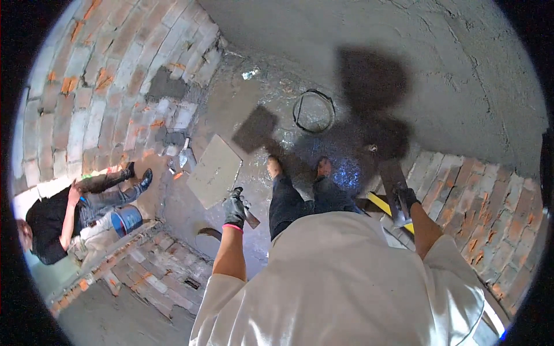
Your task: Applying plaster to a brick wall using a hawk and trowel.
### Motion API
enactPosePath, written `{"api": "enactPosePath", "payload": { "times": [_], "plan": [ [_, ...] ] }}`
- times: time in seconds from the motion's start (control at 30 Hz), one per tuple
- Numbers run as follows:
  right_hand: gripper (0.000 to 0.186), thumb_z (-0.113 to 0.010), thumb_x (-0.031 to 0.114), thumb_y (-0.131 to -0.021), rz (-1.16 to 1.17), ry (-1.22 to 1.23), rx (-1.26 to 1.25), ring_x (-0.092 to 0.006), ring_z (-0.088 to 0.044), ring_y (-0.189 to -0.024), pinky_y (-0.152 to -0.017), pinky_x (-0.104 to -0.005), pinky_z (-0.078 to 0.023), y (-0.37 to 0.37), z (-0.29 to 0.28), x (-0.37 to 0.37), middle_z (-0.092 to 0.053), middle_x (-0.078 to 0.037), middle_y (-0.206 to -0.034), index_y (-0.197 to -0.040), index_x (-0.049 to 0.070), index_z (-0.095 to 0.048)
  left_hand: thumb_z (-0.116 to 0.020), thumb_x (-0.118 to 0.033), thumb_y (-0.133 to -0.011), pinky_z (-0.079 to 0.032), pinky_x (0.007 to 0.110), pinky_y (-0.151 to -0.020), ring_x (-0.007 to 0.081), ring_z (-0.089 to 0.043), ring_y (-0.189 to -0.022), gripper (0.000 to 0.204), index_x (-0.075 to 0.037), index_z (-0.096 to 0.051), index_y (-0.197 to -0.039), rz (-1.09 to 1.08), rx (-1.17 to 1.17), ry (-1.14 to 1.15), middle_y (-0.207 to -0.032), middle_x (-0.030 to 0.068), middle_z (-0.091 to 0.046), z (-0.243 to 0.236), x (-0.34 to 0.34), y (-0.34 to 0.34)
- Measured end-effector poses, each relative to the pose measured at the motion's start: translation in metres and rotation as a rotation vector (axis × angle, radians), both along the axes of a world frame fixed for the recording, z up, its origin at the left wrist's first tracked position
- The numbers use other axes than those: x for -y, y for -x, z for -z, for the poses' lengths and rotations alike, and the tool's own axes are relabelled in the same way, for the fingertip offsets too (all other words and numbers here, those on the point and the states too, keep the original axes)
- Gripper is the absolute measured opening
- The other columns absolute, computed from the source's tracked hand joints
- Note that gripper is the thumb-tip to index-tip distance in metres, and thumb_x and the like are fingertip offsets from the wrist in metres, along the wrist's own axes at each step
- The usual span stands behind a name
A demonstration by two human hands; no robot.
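Nearby, two feet [274, 167] stand on the wet floor [231, 112] between the hands, with a dark hoop [299, 109] lying beyond them. A yellow-edged piece [378, 202] slants close by the right hand [408, 199], crowding it against the right brick wall [461, 207]. Far left, a co-worker [55, 222] sits by a blue bucket [128, 220], and a bottle [184, 158] lies near the left brick wall [86, 115].

The right hand's grip is closed round a long dark float [392, 176], held near the right side; its long axis runs near to far, the far end leaning slightly left. A pale square board [214, 171] sits left of the feet, one corner toward the gloved left hand [234, 210]. That hand's fingers are curled, a small brownish wedge [252, 219] showing on its right; what they grasp I cannot tell.

Counted: one float, one board, one wedge, one hoop, one bucket, one bottle, one co-worker.
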State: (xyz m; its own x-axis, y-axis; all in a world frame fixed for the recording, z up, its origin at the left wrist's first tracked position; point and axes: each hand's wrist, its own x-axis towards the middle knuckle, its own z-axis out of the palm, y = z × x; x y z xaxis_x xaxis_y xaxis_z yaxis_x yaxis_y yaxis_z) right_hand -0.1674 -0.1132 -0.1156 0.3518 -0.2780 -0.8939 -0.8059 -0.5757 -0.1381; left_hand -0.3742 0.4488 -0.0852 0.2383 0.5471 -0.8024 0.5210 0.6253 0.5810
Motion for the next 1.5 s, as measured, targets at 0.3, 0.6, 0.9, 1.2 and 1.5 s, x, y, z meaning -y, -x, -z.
{"api": "enactPosePath", "payload": {
  "times": [0.3,0.6,0.9,1.2,1.5],
  "plan": [
    [0.023,-0.050,0.025,-0.083,0.060,-0.011,0.069,-0.0232,-0.058,-0.057,-0.049,-0.0366,-0.045,0.012,-0.002,-0.011,-0.061,-0.013,-0.070,-0.092,0.005,-0.057,-0.059,-0.018,-0.075,-0.041,0.034,-0.040,0.0176,-0.044,-0.042,0.022,-0.005,-0.057,-0.092,0.029,0.137,0.316,-0.054,0.0015,-0.043,0.046,-0.043,-0.076],
    [0.036,-0.051,0.027,-0.082,-0.867,0.068,0.294,-0.0299,-0.060,-0.080,-0.079,-0.0417,-0.045,-0.007,0.096,-0.031,-0.061,-0.019,-0.090,-0.108,0.001,-0.052,-0.060,-0.016,-0.075,-0.042,0.035,-0.042,0.0175,-0.045,-0.043,0.020,-0.006,-0.059,-0.093,-0.050,0.084,0.444,-0.057,0.0022,-0.044,0.173,-0.007,-0.111],
    [0.052,-0.056,0.029,-0.078,-0.671,-0.346,0.236,-0.0317,-0.047,-0.107,-0.093,-0.0356,-0.036,-0.088,0.317,-0.202,-0.050,-0.022,-0.115,-0.117,-0.002,-0.045,-0.048,-0.014,-0.084,-0.045,0.031,-0.066,0.0180,-0.055,-0.075,0.026,-0.003,-0.057,-0.105,0.325,0.201,0.054,-0.089,0.0083,-0.056,0.386,0.100,-0.094],
    [0.035,-0.050,0.036,-0.084,-0.845,-0.284,0.340,-0.0292,-0.060,-0.070,-0.065,-0.0401,-0.047,-0.092,0.470,-0.236,-0.062,-0.017,-0.080,-0.091,0.003,-0.061,-0.048,-0.021,-0.087,-0.045,0.026,-0.064,0.0152,-0.052,-0.070,0.020,-0.008,-0.055,-0.100,-0.130,-0.076,0.323,-0.084,0.0052,-0.054,0.418,0.128,-0.176],
    [0.052,-0.057,0.043,-0.076,-1.131,-0.044,0.105,-0.0348,-0.059,-0.063,-0.056,-0.0413,-0.047,-0.038,0.482,-0.242,-0.062,-0.018,-0.078,-0.112,0.006,-0.050,-0.042,-0.019,-0.088,-0.047,0.032,-0.052,0.0167,-0.052,-0.057,0.034,-0.008,-0.045,-0.119,-0.393,0.244,0.357,-0.079,0.0067,-0.053,0.464,0.086,-0.175]
  ]
}}
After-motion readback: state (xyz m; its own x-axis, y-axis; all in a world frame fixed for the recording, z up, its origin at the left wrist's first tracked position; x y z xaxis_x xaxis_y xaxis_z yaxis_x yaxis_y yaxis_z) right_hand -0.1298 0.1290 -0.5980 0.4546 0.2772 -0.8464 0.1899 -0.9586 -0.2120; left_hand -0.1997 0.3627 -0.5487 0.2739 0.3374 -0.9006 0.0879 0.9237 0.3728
